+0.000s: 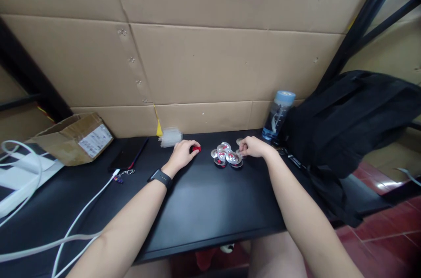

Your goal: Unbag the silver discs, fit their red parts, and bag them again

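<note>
My left hand (184, 151), a dark watch on its wrist, rests on the black table with its fingers curled round a small red thing (196, 148), too small to make out its kind. To the right lies a loose pile of shiny round silvery discs (226, 155) with red marks on them. Beside the pile's right edge, my right hand (254, 147) is closed in a pinch on a pale round disc (239, 152), partly hidden by the fingers. Another pale disc (239, 141) lies just behind those fingertips.
A stack of clear plastic sleeves (171, 137) lies behind my left hand. At left are a dark phone (128, 154), white cables (88, 203) and an open cardboard box (74, 137). A blue-lidded bottle (278, 113) and black backpack (348, 124) stand at right. Cardboard panels (204, 63) wall the back.
</note>
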`<state>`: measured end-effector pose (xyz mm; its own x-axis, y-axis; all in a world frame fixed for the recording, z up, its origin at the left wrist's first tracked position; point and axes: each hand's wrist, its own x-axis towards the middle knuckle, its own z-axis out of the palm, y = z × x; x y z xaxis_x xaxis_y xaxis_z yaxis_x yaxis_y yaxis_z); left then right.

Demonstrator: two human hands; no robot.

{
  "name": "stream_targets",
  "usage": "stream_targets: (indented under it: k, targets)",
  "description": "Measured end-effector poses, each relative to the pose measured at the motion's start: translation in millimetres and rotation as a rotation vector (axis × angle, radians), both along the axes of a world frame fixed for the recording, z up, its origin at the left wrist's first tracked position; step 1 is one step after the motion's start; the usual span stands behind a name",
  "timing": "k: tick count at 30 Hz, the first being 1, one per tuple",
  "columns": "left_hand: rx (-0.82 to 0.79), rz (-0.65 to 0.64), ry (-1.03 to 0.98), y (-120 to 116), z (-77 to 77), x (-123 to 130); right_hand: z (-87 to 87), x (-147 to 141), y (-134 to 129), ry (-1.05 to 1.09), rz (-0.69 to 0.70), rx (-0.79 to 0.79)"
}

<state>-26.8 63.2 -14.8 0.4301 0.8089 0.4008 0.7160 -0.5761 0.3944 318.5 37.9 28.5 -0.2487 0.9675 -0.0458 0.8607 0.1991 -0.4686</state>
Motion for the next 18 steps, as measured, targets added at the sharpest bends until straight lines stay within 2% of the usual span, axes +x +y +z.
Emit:
stream_targets:
  k: [5, 10, 12, 14, 16, 18]
  targets:
    - [0.011, -0.018, -0.03, -1.5, 2.7, 2.2, 1.8, -2.7, -3.0, 0.001, 0.016, 0.047]
    - [0.016, -0.016, -0.034, -0.2, 0.1, 0.3, 7.2, -8.1, -3.2, 0.075, -0.005, 0.292]
    - [0.036, -0.01, -0.043, -4.7, 4.0, 3.2, 8.2, -18.4, -4.4, 0.203, -0.029, 0.384]
    - [0.073, -0.026, -0.063, -14.9, 11.1, 11.5, 7.8, -34.5, -7.4, 0.422, -0.013, 0.42]
    - [0.102, -0.065, -0.085, -29.2, 18.7, 24.8, 6.4, -54.1, -12.4, 0.689, 0.096, 0.35]
    - [0.125, -0.089, -0.113, -43.7, 23.9, 39.5, 4.2, -72.9, -18.7, 0.838, 0.186, 0.271]
